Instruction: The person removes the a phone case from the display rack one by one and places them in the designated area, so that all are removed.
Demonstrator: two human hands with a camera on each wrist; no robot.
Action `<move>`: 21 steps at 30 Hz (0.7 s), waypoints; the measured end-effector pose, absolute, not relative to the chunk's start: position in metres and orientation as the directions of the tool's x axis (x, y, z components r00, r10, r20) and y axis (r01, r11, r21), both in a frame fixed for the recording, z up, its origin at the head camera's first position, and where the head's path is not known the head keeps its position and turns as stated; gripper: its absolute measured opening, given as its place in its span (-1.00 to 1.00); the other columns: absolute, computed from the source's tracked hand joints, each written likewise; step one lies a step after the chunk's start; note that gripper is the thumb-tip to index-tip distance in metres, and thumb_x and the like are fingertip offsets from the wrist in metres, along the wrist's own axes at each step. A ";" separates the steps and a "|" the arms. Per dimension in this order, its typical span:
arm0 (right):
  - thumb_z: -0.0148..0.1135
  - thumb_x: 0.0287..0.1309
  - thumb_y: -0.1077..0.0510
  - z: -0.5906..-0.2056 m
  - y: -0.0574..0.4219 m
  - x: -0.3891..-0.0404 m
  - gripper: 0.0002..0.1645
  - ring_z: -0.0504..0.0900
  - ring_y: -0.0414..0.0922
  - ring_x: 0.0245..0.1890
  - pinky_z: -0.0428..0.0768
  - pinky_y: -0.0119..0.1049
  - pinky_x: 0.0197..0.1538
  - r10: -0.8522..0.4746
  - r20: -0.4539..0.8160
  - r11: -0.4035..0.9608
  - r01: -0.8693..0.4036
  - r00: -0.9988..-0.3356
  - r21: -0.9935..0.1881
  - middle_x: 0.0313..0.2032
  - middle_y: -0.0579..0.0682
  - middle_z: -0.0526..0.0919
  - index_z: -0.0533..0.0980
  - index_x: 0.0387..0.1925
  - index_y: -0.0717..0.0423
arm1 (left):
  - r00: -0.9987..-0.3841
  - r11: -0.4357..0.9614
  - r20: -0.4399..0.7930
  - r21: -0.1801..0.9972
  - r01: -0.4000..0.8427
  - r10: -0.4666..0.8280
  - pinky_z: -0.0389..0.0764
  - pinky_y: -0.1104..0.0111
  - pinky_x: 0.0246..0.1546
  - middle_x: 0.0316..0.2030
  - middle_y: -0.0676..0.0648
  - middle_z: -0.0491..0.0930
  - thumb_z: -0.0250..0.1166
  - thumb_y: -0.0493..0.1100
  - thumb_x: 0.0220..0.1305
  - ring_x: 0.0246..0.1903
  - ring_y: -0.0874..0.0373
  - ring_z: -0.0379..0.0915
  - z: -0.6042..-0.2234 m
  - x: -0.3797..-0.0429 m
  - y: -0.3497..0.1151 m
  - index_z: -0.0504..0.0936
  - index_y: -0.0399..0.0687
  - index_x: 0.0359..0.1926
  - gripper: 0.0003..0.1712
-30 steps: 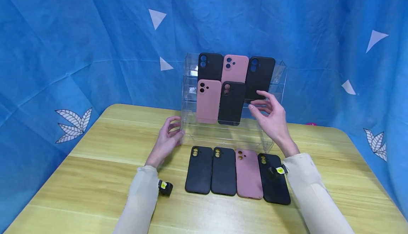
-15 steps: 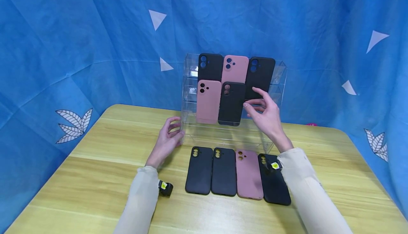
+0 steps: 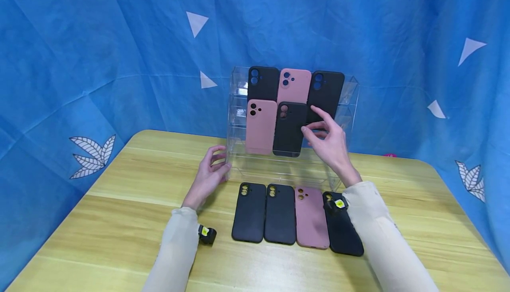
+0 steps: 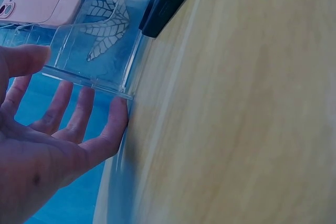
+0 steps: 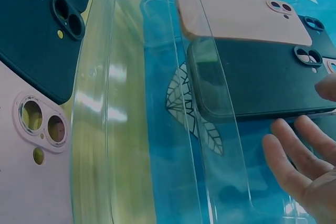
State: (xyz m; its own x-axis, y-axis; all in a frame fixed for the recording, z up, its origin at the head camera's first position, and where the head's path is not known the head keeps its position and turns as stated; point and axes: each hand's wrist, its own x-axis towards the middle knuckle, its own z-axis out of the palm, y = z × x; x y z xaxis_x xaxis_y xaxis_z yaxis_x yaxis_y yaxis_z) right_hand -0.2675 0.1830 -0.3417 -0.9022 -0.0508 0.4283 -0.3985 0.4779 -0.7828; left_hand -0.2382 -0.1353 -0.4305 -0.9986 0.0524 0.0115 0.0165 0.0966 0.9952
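A clear acrylic tiered rack (image 3: pixel 255 163) stands on the table with phone cases leaning in two rows. The upper row has a black case (image 3: pixel 263 82), a pink case (image 3: pixel 294 84) and a black case (image 3: pixel 327 90). Below stand a pink case (image 3: pixel 260 126) and a black case (image 3: pixel 288 128). My left hand (image 3: pixel 211 168) rests its fingertips against the rack's left end, fingers spread. My right hand (image 3: pixel 330 144) is at the lower black case's right edge, thumb over its front and fingers loosely bent beside it. Firm contact is unclear in the right wrist view.
Flat on the wooden table (image 3: pixel 131 221) before the rack lie two black cases (image 3: pixel 249 212) (image 3: pixel 280 214), a pink case (image 3: pixel 311 219) and another black case (image 3: pixel 346 234), partly under the right wrist camera. A blue curtain (image 3: pixel 139 53) hangs behind.
My right hand has moved left from beside the rack's lower right gap to the lower black case's right edge. The left hand and all the cases have stayed put.
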 end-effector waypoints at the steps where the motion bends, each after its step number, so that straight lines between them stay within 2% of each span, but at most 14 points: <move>1: 0.25 0.39 0.11 -0.344 0.184 -0.270 -0.30 0.79 -0.17 -0.26 0.65 -0.56 -0.28 -0.047 0.443 0.483 -0.409 -0.895 -0.774 -0.10 0.22 0.71 0.32 0.50 -0.20 | -0.999 0.096 0.010 0.995 0.015 0.053 0.67 0.18 -0.12 0.36 -0.21 0.39 0.18 -0.30 0.46 0.34 -0.20 0.43 -0.430 -0.238 -0.135 0.32 0.13 0.38 -0.44; 3: 0.28 0.38 0.07 -0.349 0.185 -0.273 -0.33 0.80 0.04 -0.21 0.62 -0.58 -0.25 -0.036 0.471 0.499 -0.424 -0.881 -0.756 -0.14 0.16 0.72 0.36 0.46 -0.27 | -0.999 0.097 0.008 0.995 0.013 0.053 0.67 0.18 -0.11 0.36 -0.21 0.39 0.18 -0.31 0.46 0.33 -0.20 0.44 -0.430 -0.238 -0.135 0.32 0.13 0.38 -0.44; 5: 0.29 0.37 0.08 -0.350 0.184 -0.274 -0.36 0.79 0.09 -0.22 0.59 -0.59 -0.23 -0.026 0.496 0.511 -0.438 -0.868 -0.740 -0.18 0.15 0.72 0.40 0.44 -0.26 | -0.999 0.097 0.006 0.995 0.012 0.052 0.66 0.18 -0.11 0.36 -0.22 0.39 0.18 -0.31 0.46 0.33 -0.19 0.44 -0.430 -0.238 -0.135 0.32 0.14 0.38 -0.44; 7: 0.29 0.36 0.11 -0.352 0.184 -0.275 -0.37 0.78 0.02 -0.26 0.58 -0.60 -0.24 -0.018 0.513 0.510 -0.449 -0.858 -0.734 -0.20 0.14 0.73 0.43 0.41 -0.25 | -0.999 0.096 0.007 0.995 0.012 0.052 0.66 0.18 -0.11 0.36 -0.22 0.38 0.18 -0.31 0.45 0.33 -0.19 0.44 -0.430 -0.238 -0.135 0.32 0.13 0.38 -0.44; 12: 0.32 0.34 0.17 -0.356 0.182 -0.277 -0.40 0.69 -0.36 -0.35 0.58 -0.63 -0.27 0.000 0.538 0.482 -0.472 -0.843 -0.738 -0.19 0.15 0.73 0.48 0.37 -0.18 | -0.999 0.101 0.008 0.995 0.013 0.051 0.67 0.17 -0.11 0.35 -0.22 0.39 0.18 -0.32 0.45 0.34 -0.19 0.44 -0.429 -0.238 -0.135 0.32 0.13 0.38 -0.44; 14: 0.33 0.33 0.18 -0.357 0.181 -0.277 -0.41 0.65 -0.45 -0.35 0.57 -0.65 -0.26 0.004 0.545 0.470 -0.479 -0.838 -0.741 -0.17 0.16 0.72 0.49 0.36 -0.16 | -0.999 0.103 0.009 0.995 0.014 0.050 0.67 0.16 -0.11 0.34 -0.22 0.39 0.18 -0.32 0.45 0.34 -0.19 0.43 -0.429 -0.238 -0.135 0.32 0.14 0.38 -0.44; 17: 0.34 0.33 0.17 -0.359 0.180 -0.277 -0.41 0.64 -0.48 -0.32 0.58 -0.65 -0.25 0.008 0.551 0.461 -0.486 -0.834 -0.742 -0.14 0.16 0.73 0.49 0.36 -0.15 | -0.999 0.104 0.010 0.994 0.015 0.051 0.68 0.15 -0.10 0.34 -0.23 0.39 0.18 -0.32 0.45 0.34 -0.20 0.43 -0.429 -0.238 -0.135 0.32 0.13 0.38 -0.44; 21: 0.34 0.33 0.15 -0.360 0.179 -0.276 -0.41 0.68 -0.35 -0.26 0.58 -0.63 -0.21 0.013 0.549 0.460 -0.483 -0.835 -0.745 -0.12 0.14 0.75 0.49 0.36 -0.16 | -0.999 0.104 0.006 0.994 0.011 0.051 0.67 0.14 -0.09 0.34 -0.22 0.39 0.19 -0.31 0.45 0.34 -0.19 0.43 -0.428 -0.237 -0.134 0.32 0.14 0.38 -0.43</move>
State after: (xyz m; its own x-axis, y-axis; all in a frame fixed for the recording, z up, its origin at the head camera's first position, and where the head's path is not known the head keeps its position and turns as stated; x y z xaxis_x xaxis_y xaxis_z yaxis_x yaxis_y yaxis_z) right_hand -0.2759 0.1789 -0.3600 -0.8355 0.0132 0.5494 -0.4827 0.4602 -0.7451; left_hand -0.2371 -0.1344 -0.4285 -0.9987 0.0508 0.0059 0.0112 0.1044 0.9945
